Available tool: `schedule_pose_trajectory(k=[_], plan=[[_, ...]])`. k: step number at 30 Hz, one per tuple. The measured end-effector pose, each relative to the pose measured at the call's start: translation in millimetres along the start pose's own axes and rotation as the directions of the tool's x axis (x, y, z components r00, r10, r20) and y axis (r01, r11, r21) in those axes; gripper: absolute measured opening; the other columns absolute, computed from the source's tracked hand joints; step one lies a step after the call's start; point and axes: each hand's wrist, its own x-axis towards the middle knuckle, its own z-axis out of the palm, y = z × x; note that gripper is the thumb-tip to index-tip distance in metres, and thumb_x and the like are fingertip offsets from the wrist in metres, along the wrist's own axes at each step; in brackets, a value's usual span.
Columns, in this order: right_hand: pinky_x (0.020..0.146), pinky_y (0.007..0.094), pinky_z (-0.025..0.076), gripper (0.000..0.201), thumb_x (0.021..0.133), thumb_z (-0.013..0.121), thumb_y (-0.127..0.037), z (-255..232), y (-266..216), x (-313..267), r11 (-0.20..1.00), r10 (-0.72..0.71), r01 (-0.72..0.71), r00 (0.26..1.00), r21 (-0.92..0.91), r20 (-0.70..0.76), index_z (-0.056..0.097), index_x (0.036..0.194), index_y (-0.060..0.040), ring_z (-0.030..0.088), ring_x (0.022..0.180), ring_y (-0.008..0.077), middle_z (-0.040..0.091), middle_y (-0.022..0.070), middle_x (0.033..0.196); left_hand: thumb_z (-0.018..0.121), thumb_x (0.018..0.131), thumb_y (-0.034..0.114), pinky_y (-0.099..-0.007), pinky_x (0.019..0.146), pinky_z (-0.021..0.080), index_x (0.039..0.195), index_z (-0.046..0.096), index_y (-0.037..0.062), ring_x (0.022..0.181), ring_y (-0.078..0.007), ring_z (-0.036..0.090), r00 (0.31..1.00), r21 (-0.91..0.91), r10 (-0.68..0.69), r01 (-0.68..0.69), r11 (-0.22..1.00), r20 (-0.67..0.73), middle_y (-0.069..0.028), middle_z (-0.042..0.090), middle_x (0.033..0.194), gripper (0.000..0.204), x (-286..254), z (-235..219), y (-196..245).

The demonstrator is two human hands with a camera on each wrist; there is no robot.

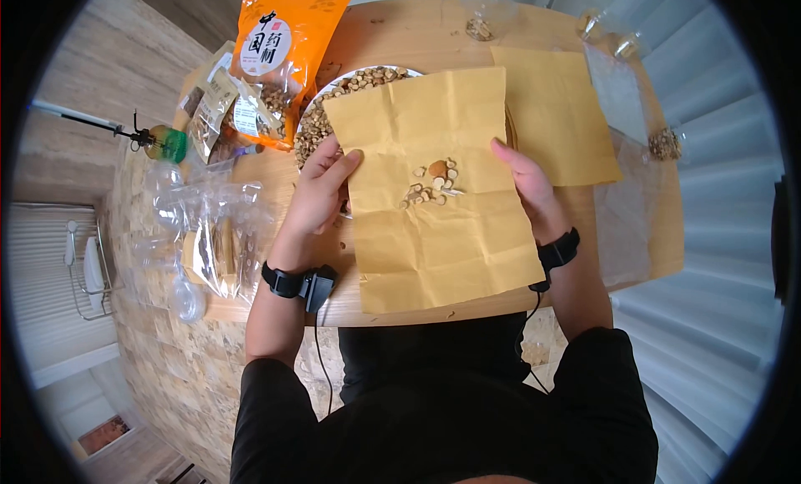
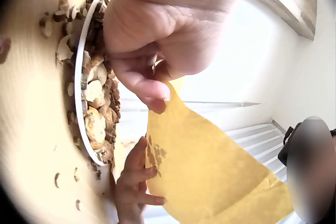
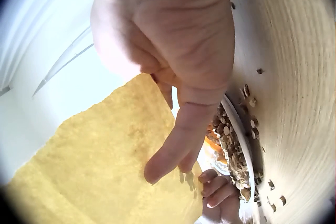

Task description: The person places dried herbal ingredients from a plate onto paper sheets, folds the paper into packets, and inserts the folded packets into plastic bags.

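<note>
A creased yellow paper sheet (image 1: 442,242) is held up above the table's front part, with a small group of pale slices (image 1: 430,188) and one orange-brown piece (image 1: 438,168) on it. My left hand (image 1: 319,188) pinches its left edge between thumb and curled fingers; the left wrist view shows the same pinch by the left hand (image 2: 157,50). At the right edge, my right hand (image 1: 527,184) grips the sheet, thumb on top and fingers behind; in the right wrist view the right hand (image 3: 173,66) has its thumb over the paper (image 3: 105,155).
Behind the sheet stands a white-rimmed plate (image 2: 80,77) heaped with brown slices. An orange bag (image 1: 313,25) and clear packets (image 1: 225,242) lie left. More yellow paper (image 1: 559,117) lies right, with plastic tubs (image 1: 665,143) near the edge. Crumbs dot the table (image 1: 400,33).
</note>
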Motion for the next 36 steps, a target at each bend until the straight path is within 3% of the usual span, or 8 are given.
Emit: schedule_pose_trajectory(k=[10, 13, 15, 18, 27, 28, 30, 36], plan=[[0.103, 0.0359, 0.04, 0.054, 0.098, 0.045, -0.027, 12.1, 6.2, 0.3, 0.992, -0.083, 0.101, 0.974, -0.076, 0.209, 0.032, 0.142, 0.0004, 0.05, 0.122, 0.0226, 0.045, 0.0138, 0.139, 0.045, 0.094, 0.003, -0.022, 0.073, 0.049, 0.109, 0.061, 0.0005, 0.084, -0.0096, 0.06, 0.993, -0.004, 0.054, -0.054, 0.999, 0.106, -0.0052, 0.064, 0.099, 0.022, -6.1, -16.3, 0.0], [0.105, 0.0364, 0.038, 0.058, 0.1, 0.039, -0.037, 9.2, 5.5, -1.0, 0.876, -0.247, 0.291, 0.956, -0.385, 0.161, 0.032, 0.142, 0.0009, 0.05, 0.122, 0.0235, 0.044, 0.0153, 0.14, 0.042, 0.092, 0.001, -0.0247, 0.077, 0.049, 0.108, 0.062, 0.0002, 0.087, -0.0116, 0.061, 0.985, 0.117, 0.062, -0.082, 0.99, 0.163, -0.0064, 0.064, 0.101, 0.026, -6.7, -19.3, 3.8], [0.101, 0.0367, 0.041, 0.054, 0.101, 0.035, -0.039, -0.8, 3.4, 7.5, 0.927, -0.21, 0.024, 0.86, 0.375, 0.464, 0.041, 0.136, 0.0025, 0.052, 0.117, 0.0255, 0.052, 0.0179, 0.132, 0.041, 0.089, 0.001, -0.0248, 0.079, 0.048, 0.109, 0.062, 0.0009, 0.09, -0.0111, 0.06, 0.977, -0.008, -0.008, 0.01, 1.0, 0.212, -0.0062, 0.064, 0.104, 0.029, -8.6, -11.9, 15.2], [0.101, 0.0365, 0.04, 0.059, 0.1, 0.035, -0.044, -3.6, 3.8, 4.7, 0.971, -0.148, 0.067, 0.922, 0.229, 0.359, 0.041, 0.136, 0.0022, 0.052, 0.118, 0.025, 0.051, 0.0169, 0.133, 0.046, 0.09, 0.002, -0.024, 0.083, 0.046, 0.108, 0.062, 0.0011, 0.094, -0.01, 0.058, 0.986, 0.297, 0.115, -0.147, 0.943, 0.123, -0.0057, 0.064, 0.107, 0.024, -6.9, -15.1, 7.2], [0.103, 0.036, 0.037, 0.075, 0.093, 0.041, -0.059, 5.1, 10.6, -3.9, 0.97, -0.076, 0.047, 0.991, -0.24, -0.112, 0.038, 0.138, 0.0011, 0.047, 0.124, 0.0234, 0.047, 0.0131, 0.138, 0.057, 0.087, -0.004, -0.0253, 0.092, 0.042, 0.107, 0.061, 0.0006, 0.106, -0.0128, 0.056, 0.979, 0.442, 0.181, -0.201, 0.874, 0.088, -0.0072, 0.063, 0.112, 0.021, -10.1, -5.0, 9.5], [0.103, 0.036, 0.037, 0.075, 0.093, 0.041, -0.059, -3.4, 10.6, -1.0, 0.97, -0.072, 0.044, 0.991, -0.238, -0.112, 0.038, 0.138, 0.0011, 0.047, 0.124, 0.0234, 0.047, 0.0131, 0.138, 0.057, 0.087, -0.004, -0.0253, 0.092, 0.042, 0.107, 0.061, 0.0006, 0.106, -0.0128, 0.056, 0.98, 0.443, 0.178, -0.197, 0.875, 0.086, -0.0072, 0.063, 0.112, 0.021, -9.8, -5.8, 8.2], [0.104, 0.0368, 0.036, 0.072, 0.094, 0.043, -0.056, -24.8, 8.1, 7.4, 0.99, -0.091, 0.118, 0.954, -0.079, 0.286, 0.037, 0.138, 0.0004, 0.044, 0.126, 0.0231, 0.046, 0.0118, 0.138, 0.06, 0.085, -0.004, -0.0251, 0.092, 0.042, 0.106, 0.061, 0.0008, 0.104, -0.0127, 0.056, 0.981, 0.485, 0.187, -0.189, 0.854, 0.054, -0.0067, 0.062, 0.112, 0.021, -7.2, -7.8, 5.3], [0.105, 0.0374, 0.036, 0.069, 0.092, 0.052, -0.051, -29.0, 15.0, 6.0, 0.979, -0.084, 0.109, 0.986, -0.175, 0.144, 0.039, 0.137, -0.0004, 0.044, 0.127, 0.0222, 0.047, 0.0121, 0.137, 0.068, 0.081, -0.002, -0.0258, 0.091, 0.043, 0.111, 0.058, 0.0027, 0.105, -0.0138, 0.055, 0.961, 0.626, 0.268, -0.25, 0.739, 0.067, -0.0049, 0.057, 0.113, 0.032, -7.4, -6.5, 2.1]])
